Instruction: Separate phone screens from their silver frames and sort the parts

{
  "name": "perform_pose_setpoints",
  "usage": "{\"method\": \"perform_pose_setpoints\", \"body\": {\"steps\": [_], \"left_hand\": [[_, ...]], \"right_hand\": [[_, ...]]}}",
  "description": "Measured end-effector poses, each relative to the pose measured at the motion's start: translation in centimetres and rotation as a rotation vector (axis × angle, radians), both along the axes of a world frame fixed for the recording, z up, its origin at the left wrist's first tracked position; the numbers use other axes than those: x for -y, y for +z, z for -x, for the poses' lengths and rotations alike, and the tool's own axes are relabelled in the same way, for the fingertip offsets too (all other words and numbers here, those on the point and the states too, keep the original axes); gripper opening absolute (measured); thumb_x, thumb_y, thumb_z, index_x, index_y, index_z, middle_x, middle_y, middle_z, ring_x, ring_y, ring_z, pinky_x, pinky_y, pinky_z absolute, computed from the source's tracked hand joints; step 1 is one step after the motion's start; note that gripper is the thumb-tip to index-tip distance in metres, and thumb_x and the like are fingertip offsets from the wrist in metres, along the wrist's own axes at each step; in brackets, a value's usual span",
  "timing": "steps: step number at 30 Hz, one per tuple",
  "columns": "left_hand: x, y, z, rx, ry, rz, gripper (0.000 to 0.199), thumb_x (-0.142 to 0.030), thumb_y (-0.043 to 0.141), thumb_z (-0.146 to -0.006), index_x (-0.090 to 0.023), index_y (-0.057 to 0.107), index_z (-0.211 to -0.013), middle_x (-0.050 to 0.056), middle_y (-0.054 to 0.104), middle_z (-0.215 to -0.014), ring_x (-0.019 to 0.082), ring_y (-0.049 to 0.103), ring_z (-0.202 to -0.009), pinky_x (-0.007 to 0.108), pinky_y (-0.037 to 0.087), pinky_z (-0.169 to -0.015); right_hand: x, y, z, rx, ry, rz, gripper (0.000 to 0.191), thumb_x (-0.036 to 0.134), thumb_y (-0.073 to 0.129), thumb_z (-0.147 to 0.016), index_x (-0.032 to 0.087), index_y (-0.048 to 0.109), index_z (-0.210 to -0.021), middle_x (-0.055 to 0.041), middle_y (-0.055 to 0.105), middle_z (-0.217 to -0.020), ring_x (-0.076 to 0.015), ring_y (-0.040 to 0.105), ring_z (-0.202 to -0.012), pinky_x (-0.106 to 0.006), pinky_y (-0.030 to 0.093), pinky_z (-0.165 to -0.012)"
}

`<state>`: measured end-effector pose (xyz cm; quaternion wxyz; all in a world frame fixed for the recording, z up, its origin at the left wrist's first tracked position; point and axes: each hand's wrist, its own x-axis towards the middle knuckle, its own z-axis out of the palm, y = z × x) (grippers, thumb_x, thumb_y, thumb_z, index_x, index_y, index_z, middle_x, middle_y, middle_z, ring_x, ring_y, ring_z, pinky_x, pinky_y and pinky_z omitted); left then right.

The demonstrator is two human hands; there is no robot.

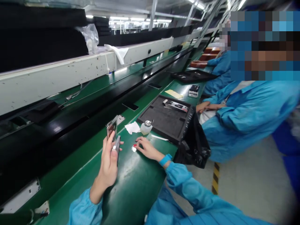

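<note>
Fingers: left hand point(109, 161) curled around two thin dark rectangular phone-like panels point(113, 136), thumb across the front one; right hand point(146, 149) spread loose and flat on the green worktop point(131, 184), gripping nothing.
Held panels: upright, fanned slightly apart, glossy dark faces with pale metallic edges; raised above the worktop's left part, near the black conveyor belt point(70, 125).
Under right fingertips: small red-and-white item point(134, 146), too small to identify.
Just beyond: crumpled white wipe point(132, 127) beside small white dispenser bottle point(146, 127).
Right edge: black foam tray point(167, 120); black plastic bag point(194, 143) hanging off.
Neighbour: person in blue smock point(243, 118), seated.
</note>
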<state>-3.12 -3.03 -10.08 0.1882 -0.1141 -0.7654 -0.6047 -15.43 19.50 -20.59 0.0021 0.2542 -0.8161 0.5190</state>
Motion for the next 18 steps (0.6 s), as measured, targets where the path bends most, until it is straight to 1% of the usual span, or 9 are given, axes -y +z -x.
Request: {"method": "perform_pose_setpoints", "body": {"steps": [4,6,8,10,11,14,15,16,18], "left_hand": [[-0.2,0.0,0.1,0.04,0.003,-0.087,0.068,-0.064,0.044,-0.111,-0.024,0.046,-0.167,0.017,0.061,-0.153,0.03,0.069,-0.125,0.046,0.06,-0.101],[-0.5,0.4,0.0,0.081,0.004,-0.172,0.071,-0.068,0.046,-0.11,-0.025,0.048,-0.165,0.016,0.066,-0.148,0.029,0.072,-0.12,0.044,0.061,-0.098],[-0.7,0.9,-0.3,0.189,-0.044,-0.308,0.073,-0.071,0.048,-0.108,-0.024,0.05,-0.164,0.016,0.073,-0.138,0.027,0.077,-0.105,0.04,0.063,-0.089],[-1.0,1.4,-0.6,0.351,-0.165,-0.486,0.079,-0.073,0.05,-0.106,-0.02,0.049,-0.165,0.015,0.08,-0.121,0.026,0.079,-0.09,0.037,0.063,-0.078],[-1.1,1.6,-0.7,0.426,-0.243,-0.571,0.081,-0.073,0.051,-0.106,-0.019,0.047,-0.166,0.015,0.082,-0.114,0.026,0.079,-0.086,0.036,0.063,-0.075],[-1.6,1.9,-1.1,0.52,-0.428,-0.745,0.086,-0.074,0.054,-0.104,-0.017,0.043,-0.168,0.016,0.083,-0.109,0.028,0.081,-0.084,0.038,0.064,-0.074],[-1.8,2.1,-1.2,0.517,-0.455,-0.775,0.087,-0.074,0.055,-0.103,-0.018,0.042,-0.168,0.016,0.083,-0.11,0.028,0.081,-0.084,0.038,0.064,-0.074],[-1.9,2.3,-1.4,0.501,-0.458,-0.803,0.086,-0.075,0.054,-0.103,-0.019,0.043,-0.167,0.017,0.082,-0.115,0.027,0.081,-0.083,0.039,0.064,-0.074],[-2.1,3.0,-1.7,0.442,-0.415,-0.87,0.079,-0.076,0.051,-0.104,-0.023,0.05,-0.163,0.018,0.077,-0.134,0.026,0.08,-0.083,0.041,0.064,-0.075]], "right_hand": [[0.0,-1.3,-0.1,-0.015,-0.095,-0.054,0.053,0.071,0.071,-0.095,0.023,0.06,-0.075,-0.015,0.066,-0.11,-0.033,0.057,-0.11,-0.056,0.046,-0.109],[0.1,-0.8,-0.2,-0.027,-0.13,-0.017,0.054,0.074,0.069,-0.095,0.022,0.062,-0.08,-0.0143,0.066,-0.108,-0.0327,0.059,-0.109,-0.056,0.048,-0.107],[0.5,0.4,-0.5,-0.046,-0.145,0.043,0.06,0.08,0.055,-0.1,0.022,0.067,-0.094,-0.0141,0.067,-0.109,-0.0311,0.063,-0.108,-0.053,0.053,-0.103],[1.2,2.2,-1.3,-0.038,-0.069,0.151,0.071,0.084,0.035,-0.104,0.021,0.068,-0.11,-0.0116,0.07,-0.108,-0.0267,0.069,-0.102,-0.046,0.06,-0.094],[1.6,3.1,-1.8,0.011,0.026,0.23,0.074,0.085,0.032,-0.104,0.022,0.068,-0.112,-0.009,0.071,-0.103,-0.0242,0.071,-0.095,-0.042,0.062,-0.088],[2.7,5.6,-3.7,0.276,0.375,0.457,0.066,0.084,0.051,-0.1,0.02,0.067,-0.09,-0.0002,0.064,-0.074,-0.0181,0.069,-0.065,-0.033,0.062,-0.066],[2.9,6.2,-4.4,0.353,0.438,0.507,0.063,0.081,0.058,-0.099,0.02,0.065,-0.084,0.0013,0.061,-0.068,-0.0168,0.066,-0.057,-0.032,0.06,-0.06],[2.8,6.7,-5.0,0.409,0.442,0.551,0.061,0.078,0.062,-0.099,0.019,0.066,-0.083,0.0014,0.062,-0.066,-0.0162,0.065,-0.053,-0.031,0.059,-0.056],[2.3,7.2,-5.9,0.484,0.332,0.672,0.056,0.075,0.065,-0.099,0.019,0.072,-0.095,-0.0026,0.072,-0.074,-0.0192,0.07,-0.056,-0.035,0.062,-0.056]]}}
